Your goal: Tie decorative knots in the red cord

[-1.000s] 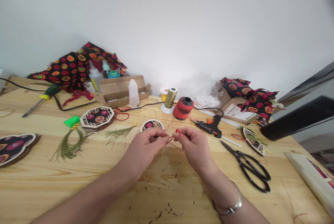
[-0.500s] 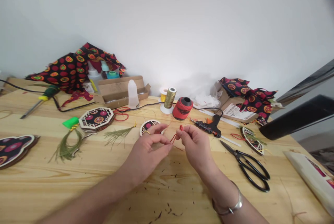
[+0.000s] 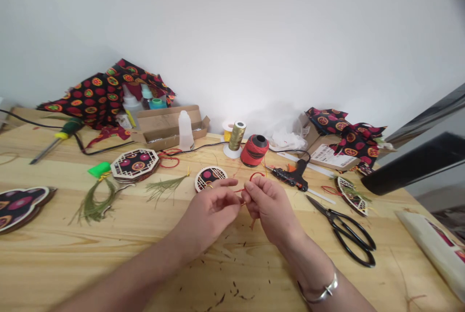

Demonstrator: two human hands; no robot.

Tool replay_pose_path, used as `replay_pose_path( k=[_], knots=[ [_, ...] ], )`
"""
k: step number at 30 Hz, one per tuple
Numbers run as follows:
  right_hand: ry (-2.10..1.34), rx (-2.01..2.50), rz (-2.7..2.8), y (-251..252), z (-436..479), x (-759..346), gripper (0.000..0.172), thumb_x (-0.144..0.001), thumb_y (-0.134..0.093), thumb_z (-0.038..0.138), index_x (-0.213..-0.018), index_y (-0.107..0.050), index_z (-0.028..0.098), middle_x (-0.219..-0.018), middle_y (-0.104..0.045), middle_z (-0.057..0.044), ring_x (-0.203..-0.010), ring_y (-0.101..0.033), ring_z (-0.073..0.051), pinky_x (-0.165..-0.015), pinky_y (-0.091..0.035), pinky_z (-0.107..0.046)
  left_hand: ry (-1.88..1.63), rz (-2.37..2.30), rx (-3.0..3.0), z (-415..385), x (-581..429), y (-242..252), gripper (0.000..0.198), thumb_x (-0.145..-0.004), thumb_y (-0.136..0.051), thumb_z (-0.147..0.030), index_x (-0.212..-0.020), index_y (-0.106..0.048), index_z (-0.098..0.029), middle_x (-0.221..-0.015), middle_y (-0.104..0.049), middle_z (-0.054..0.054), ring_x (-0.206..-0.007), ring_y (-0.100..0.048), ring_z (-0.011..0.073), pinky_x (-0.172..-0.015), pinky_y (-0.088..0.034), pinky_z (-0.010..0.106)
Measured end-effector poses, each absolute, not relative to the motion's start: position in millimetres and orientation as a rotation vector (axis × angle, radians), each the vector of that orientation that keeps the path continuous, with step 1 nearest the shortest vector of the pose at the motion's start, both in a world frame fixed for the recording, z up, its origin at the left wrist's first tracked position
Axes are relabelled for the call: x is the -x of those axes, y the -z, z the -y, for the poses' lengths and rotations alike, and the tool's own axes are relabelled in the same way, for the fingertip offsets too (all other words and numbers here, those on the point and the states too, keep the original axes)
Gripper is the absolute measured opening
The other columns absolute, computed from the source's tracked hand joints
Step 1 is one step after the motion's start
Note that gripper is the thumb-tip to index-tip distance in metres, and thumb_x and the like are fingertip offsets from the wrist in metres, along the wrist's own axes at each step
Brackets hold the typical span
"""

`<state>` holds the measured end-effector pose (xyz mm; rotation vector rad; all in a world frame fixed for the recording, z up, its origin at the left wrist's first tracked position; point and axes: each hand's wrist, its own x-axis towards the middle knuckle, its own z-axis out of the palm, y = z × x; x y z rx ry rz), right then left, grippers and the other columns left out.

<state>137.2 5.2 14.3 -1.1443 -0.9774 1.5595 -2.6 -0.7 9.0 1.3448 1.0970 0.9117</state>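
Between my two hands runs a thin red cord, with a small loop standing up above the right fingers and an end hanging below them. My right hand pinches the cord between thumb and forefinger. My left hand is closed at the fingertips on the cord's other side, close to the right fingers. Just behind the left hand lies a round wooden lattice piece backed with patterned fabric. A spool of red cord stands beyond the hands. Where the fingers meet, the cord is partly hidden.
Black scissors and a hot glue gun lie to the right. An octagonal lattice piece, a green tassel and a screwdriver lie to the left. A gold thread spool and a white bottle stand behind.
The hands have come closer together. The cord now makes an open loop above the right fingers, where a small bunched red bit showed before, and an end hangs below.
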Motion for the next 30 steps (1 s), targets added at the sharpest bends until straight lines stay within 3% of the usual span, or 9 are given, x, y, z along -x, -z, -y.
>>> replay_pose_path(
  k=[3,5,8,10,14,19,25,30],
  knots=[
    [-1.511,1.204,1.036,-13.2,-6.2,-137.9,0.025,-0.075,-0.056,0.031,-0.059,-0.044,0.016,-0.05,-0.044,0.006,-0.039,-0.026,-0.003,-0.038,-0.016,-0.018,-1.085,-1.084,-1.165,-0.9,4.7,-10.9,0.011,-0.074,-0.06,-0.026,-0.083,-0.059,-0.02,-0.119,-0.055,0.007,-0.107,-0.054,0.0229,-0.09,-0.041,0.035],
    [-1.455,1.237,1.089,-11.1,-6.5,-137.4,0.024,-0.074,-0.056,0.031,-0.059,-0.045,0.017,-0.05,-0.045,0.006,-0.04,-0.03,-0.004,-0.038,-0.02,-0.018,-1.176,-1.092,-1.143,-1.4,5.8,-11.2,0.016,-0.077,-0.057,-0.027,-0.091,-0.057,-0.02,-0.115,-0.057,0.006,-0.105,-0.054,0.0205,-0.091,-0.04,0.033],
    [-1.401,1.249,1.164,-8.1,-5.9,-135.7,0.023,-0.074,-0.057,0.031,-0.06,-0.048,0.017,-0.05,-0.046,0.006,-0.042,-0.033,-0.005,-0.039,-0.024,-0.019,-1.083,-1.092,-1.166,0.7,5.3,-12.4,0.025,-0.077,-0.056,-0.028,-0.1,-0.057,-0.019,-0.106,-0.062,0.006,-0.104,-0.054,0.0197,-0.088,-0.042,0.029],
    [-1.391,1.251,1.192,-7.4,-5.3,-134.6,0.022,-0.074,-0.057,0.031,-0.059,-0.048,0.017,-0.049,-0.045,0.006,-0.041,-0.034,-0.006,-0.039,-0.024,-0.019,-0.972,-1.065,-1.179,2.8,4.1,-13.3,0.028,-0.077,-0.056,-0.029,-0.103,-0.059,-0.019,-0.096,-0.066,0.004,-0.093,-0.058,0.0192,-0.079,-0.045,0.027],
    [-1.359,1.273,1.212,-9.1,-4.6,-134.0,0.02,-0.073,-0.057,0.028,-0.059,-0.048,0.018,-0.048,-0.046,0.006,-0.04,-0.035,-0.006,-0.038,-0.025,-0.019,-0.904,-1.074,-1.268,3.2,2.9,-14.7,0.023,-0.077,-0.056,-0.03,-0.096,-0.066,-0.022,-0.073,-0.065,-0.001,-0.064,-0.056,0.0138,-0.063,-0.043,0.024],
    [-1.302,1.304,1.262,-9.9,-5.0,-134.8,0.019,-0.073,-0.058,0.029,-0.059,-0.05,0.018,-0.048,-0.049,0.006,-0.039,-0.035,-0.006,-0.039,-0.027,-0.019,-0.925,-1.161,-1.186,-0.6,3.2,-16.8,0.016,-0.07,-0.062,-0.028,-0.079,-0.073,-0.022,-0.072,-0.067,-0.001,-0.06,-0.052,0.0121,-0.054,-0.037,0.02],
    [-1.308,1.305,1.259,-10.5,-4.5,-134.8,0.015,-0.072,-0.058,0.025,-0.061,-0.053,0.017,-0.048,-0.05,0.006,-0.039,-0.036,-0.005,-0.038,-0.027,-0.018,-0.853,-1.167,-1.002,-1.1,3.4,-10.9,0.016,-0.069,-0.063,-0.034,-0.071,-0.07,-0.02,-0.049,-0.049,-0.005,-0.039,-0.029,0.0052,-0.037,-0.017,0.018],
    [-1.286,1.306,1.272,-11.2,-4.4,-135.2,0.016,-0.071,-0.06,0.028,-0.061,-0.056,0.016,-0.048,-0.053,0.004,-0.04,-0.039,-0.006,-0.039,-0.029,-0.018,-0.822,-1.187,-0.961,-2.1,5.1,-8.9,0.017,-0.068,-0.063,-0.034,-0.068,-0.067,-0.018,-0.046,-0.049,-0.005,-0.034,-0.024,0.0037,-0.034,-0.011,0.019]
  ],
)
